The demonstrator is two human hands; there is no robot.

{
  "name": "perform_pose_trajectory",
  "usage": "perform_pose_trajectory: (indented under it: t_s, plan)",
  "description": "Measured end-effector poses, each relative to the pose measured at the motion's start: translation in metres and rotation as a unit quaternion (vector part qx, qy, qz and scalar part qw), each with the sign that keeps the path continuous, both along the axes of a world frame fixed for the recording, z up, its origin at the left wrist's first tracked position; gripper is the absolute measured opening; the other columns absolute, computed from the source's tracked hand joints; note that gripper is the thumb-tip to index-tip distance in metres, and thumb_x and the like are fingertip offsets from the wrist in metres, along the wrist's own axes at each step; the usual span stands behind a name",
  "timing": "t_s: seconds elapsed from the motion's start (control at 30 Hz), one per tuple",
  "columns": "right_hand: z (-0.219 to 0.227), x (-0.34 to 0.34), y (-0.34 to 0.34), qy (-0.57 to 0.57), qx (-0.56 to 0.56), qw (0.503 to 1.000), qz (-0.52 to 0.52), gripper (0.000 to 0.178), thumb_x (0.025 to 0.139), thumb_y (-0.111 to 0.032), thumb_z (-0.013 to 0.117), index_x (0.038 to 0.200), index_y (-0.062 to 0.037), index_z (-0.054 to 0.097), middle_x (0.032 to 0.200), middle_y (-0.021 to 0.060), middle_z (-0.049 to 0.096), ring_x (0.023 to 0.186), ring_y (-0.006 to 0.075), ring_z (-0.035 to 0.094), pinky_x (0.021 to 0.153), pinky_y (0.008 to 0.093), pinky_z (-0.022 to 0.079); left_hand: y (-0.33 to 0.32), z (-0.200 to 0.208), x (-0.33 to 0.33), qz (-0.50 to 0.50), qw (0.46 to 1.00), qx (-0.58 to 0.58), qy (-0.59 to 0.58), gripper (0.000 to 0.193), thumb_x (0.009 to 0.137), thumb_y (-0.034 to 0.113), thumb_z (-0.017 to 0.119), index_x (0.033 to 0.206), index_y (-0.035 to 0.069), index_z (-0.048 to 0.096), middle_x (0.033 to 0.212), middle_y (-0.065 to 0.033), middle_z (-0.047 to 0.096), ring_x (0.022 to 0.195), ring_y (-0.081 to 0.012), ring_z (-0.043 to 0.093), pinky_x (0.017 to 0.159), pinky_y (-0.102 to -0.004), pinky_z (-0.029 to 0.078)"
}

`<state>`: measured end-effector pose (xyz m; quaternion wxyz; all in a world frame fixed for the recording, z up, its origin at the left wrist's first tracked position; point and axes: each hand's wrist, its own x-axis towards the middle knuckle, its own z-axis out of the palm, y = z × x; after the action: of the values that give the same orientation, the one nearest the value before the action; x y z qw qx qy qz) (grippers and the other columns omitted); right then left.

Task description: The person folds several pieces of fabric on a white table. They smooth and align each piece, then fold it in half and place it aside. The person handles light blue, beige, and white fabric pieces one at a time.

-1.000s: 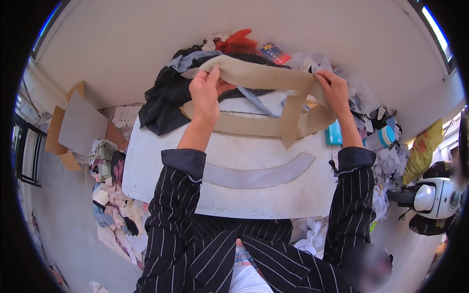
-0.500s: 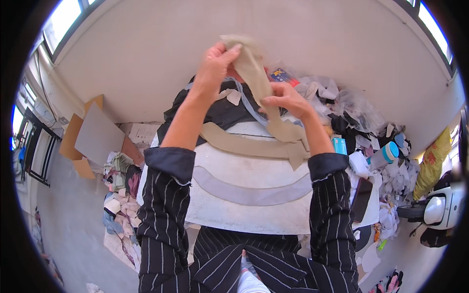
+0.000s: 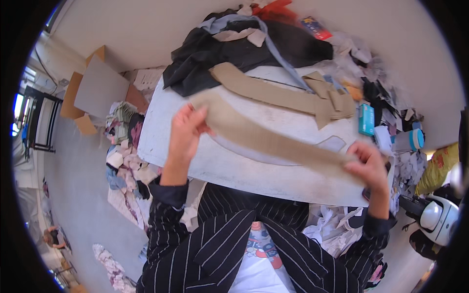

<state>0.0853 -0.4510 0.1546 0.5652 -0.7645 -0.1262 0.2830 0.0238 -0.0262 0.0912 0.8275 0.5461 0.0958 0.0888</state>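
Note:
A curved khaki fabric strip (image 3: 273, 139) is stretched between my hands above the white table (image 3: 229, 173). My left hand (image 3: 184, 132) pinches its left end, higher up, and my right hand (image 3: 367, 167) grips the lower right end. Beneath the strip, a pale grey curved piece (image 3: 334, 143) lies on the tabletop, mostly covered from view. Farther back rests a stack of similar khaki strips (image 3: 278, 99), with a few folded, crossing pieces at its right end.
Black cloth (image 3: 195, 53) is heaped at the table's back, a light blue strip (image 3: 277, 51) trailing over it. A teal box (image 3: 366, 118) and a white jar with a blue lid (image 3: 409, 140) stand right. Fabric scraps (image 3: 129, 163) and a cardboard box (image 3: 100, 90) lie left.
Both hands have come down toward me and spread apart, drawing the khaki strip from the far side to above the grey piece. The view has tilted and shifted.

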Motion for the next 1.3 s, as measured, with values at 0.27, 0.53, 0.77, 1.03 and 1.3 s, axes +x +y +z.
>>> perform_pose_trajectory:
  t_s: [0.27,0.53,0.77,1.03,1.3]
  plan:
    - [-0.103,-0.041,0.043,0.105,-0.037,0.994,0.014,0.022,0.08,-0.007,0.076,0.088,-0.0059,0.056,0.07,-0.0071,0.056,0.062,-0.0004,0.047,0.054,0.0177,0.037,0.01,-0.074,-0.038,0.118,0.979,0.079,0.146,0.016,0.089,0.012,0.067,0.097,-0.001,0.061,0.076,-0.0051,0.067,0.059,-0.0096,0.062,0.046,-0.0215,0.047]
    - [-0.109,-0.029,0.064,0.09,-0.043,0.995,0.012,0.021,0.079,-0.007,0.074,0.088,-0.0055,0.056,0.07,-0.0054,0.058,0.064,0.0009,0.049,0.057,0.0187,0.039,0.022,-0.089,-0.007,0.153,0.952,0.222,0.145,0.015,0.089,0.012,0.068,0.091,-0.002,0.064,0.069,-0.0021,0.065,0.048,-0.0063,0.054,0.043,-0.0203,0.038]
    - [-0.109,-0.019,0.063,0.071,-0.043,0.997,-0.002,0.02,0.078,-0.006,0.073,0.087,-0.0061,0.055,0.069,-0.0047,0.058,0.063,0.0016,0.048,0.057,0.0193,0.038,0.024,-0.108,0.0,0.192,0.865,0.431,0.171,0.016,0.085,0.014,0.07,0.086,-0.002,0.066,0.064,-0.0036,0.065,0.049,-0.0081,0.055,0.049,-0.0235,0.042]
    - [-0.113,-0.008,0.07,0.062,-0.045,0.997,0.01,0.022,0.077,-0.006,0.073,0.087,-0.0061,0.054,0.07,-0.0033,0.059,0.064,0.0026,0.051,0.058,0.0197,0.04,0.02,-0.094,0.003,0.193,0.772,0.569,0.205,0.02,0.081,0.02,0.073,0.09,0.003,0.068,0.061,-0.0045,0.063,0.053,-0.0152,0.06,0.053,-0.0305,0.046]
    - [-0.108,-0.008,0.073,0.07,-0.046,0.996,0.013,0.023,0.078,-0.008,0.073,0.091,-0.0035,0.055,0.072,-0.0011,0.061,0.066,0.0045,0.053,0.06,0.0212,0.042,-0.009,-0.075,-0.028,-0.023,0.633,0.773,-0.007,0.058,0.086,0.023,0.065,0.139,0.01,0.047,0.148,-0.0151,0.038,0.137,-0.0298,0.038,0.11,-0.0472,0.03]
